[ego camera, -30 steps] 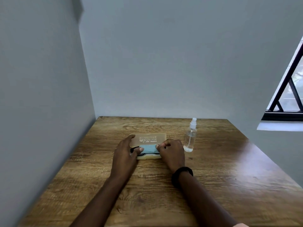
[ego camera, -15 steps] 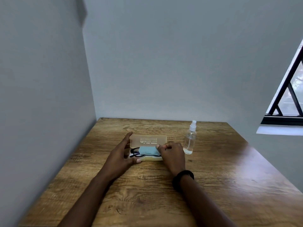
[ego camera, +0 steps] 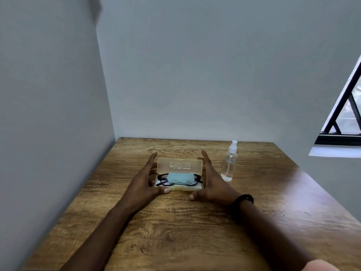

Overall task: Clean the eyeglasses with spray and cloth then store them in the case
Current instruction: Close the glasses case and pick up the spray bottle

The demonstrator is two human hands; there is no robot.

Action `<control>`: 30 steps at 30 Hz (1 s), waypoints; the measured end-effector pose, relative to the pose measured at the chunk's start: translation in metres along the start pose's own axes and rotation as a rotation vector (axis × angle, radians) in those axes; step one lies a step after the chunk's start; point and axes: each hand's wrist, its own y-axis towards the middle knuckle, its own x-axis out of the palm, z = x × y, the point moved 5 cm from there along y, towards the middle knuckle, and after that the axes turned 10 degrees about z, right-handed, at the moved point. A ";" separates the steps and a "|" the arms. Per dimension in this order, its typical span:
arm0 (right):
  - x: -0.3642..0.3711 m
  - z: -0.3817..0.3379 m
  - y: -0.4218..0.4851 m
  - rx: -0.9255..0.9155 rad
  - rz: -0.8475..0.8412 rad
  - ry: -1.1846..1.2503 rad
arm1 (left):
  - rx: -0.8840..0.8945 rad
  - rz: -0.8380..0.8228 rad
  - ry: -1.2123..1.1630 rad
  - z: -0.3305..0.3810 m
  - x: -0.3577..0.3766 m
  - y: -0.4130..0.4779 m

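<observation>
An open yellowish translucent case (ego camera: 179, 166) sits mid-table, its lid standing up at the back. Inside lie black-framed eyeglasses (ego camera: 163, 181) with a folded light blue cloth (ego camera: 180, 177) on top of them. My left hand (ego camera: 143, 179) flanks the case's left end with straight fingers reaching to the lid's edge, thumb at the front corner. My right hand (ego camera: 212, 180) flanks the right end the same way, fingers straight beside the lid, thumb on the table in front. A clear spray bottle (ego camera: 229, 163) with a white nozzle stands upright to the right of the case.
The wooden table (ego camera: 195, 231) fits into a corner, with a grey wall along its left side and another behind it. A window with black bars (ego camera: 345, 114) is at the right. A black band (ego camera: 243, 200) circles my right wrist.
Both hands have come off the cloth and glasses and spread out to the two ends of the case. The cloth now lies uncovered on the glasses.
</observation>
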 end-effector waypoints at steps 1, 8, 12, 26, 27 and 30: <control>0.000 0.000 0.001 -0.004 -0.028 -0.033 | 0.005 -0.001 0.008 0.000 0.000 0.000; -0.002 0.003 0.001 -0.043 0.039 0.018 | 0.037 0.042 0.023 0.000 0.000 -0.002; -0.003 0.003 0.002 -0.027 0.071 0.050 | 0.085 0.098 0.052 0.007 -0.001 -0.005; 0.000 0.000 0.004 -0.141 0.098 -0.114 | 0.148 0.155 0.039 0.009 -0.002 -0.003; 0.000 0.000 0.004 -0.142 0.100 -0.121 | 0.152 0.151 0.039 0.008 -0.002 -0.002; -0.002 -0.001 0.003 -0.152 0.113 -0.164 | 0.155 0.142 0.054 0.005 -0.001 0.000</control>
